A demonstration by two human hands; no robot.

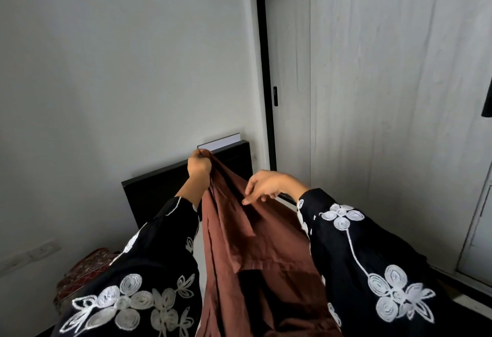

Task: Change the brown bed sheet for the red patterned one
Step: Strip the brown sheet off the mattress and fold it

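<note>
The fingers of the left hand [199, 167] are curled tight into a fist around the gathered top of the brown sheet [255, 251], which we see lifted high, level with the top of the black headboard [159, 190]. From that fist the cloth falls in long folds down between the two arms. Lower and to the right, the right hand [269, 186] has its fingers bent close together, and its thumb and fingertips [246, 201] pinch a fold at the sheet's edge. How much cloth lies under them we cannot tell. The sheet spreads wider below both hands and runs out of the bottom of the view. Both sleeves [372, 256] are black with white embroidered flowers. To the lower left, partly hidden behind the left sleeve, lies the red patterned sheet [82, 270], bunched and well apart from either hand. A white flat thing [221, 141] sits on top of the headboard against the grey wall [106, 70], and a pale sliding door [372, 97] with a black frame stands to the right.
</note>
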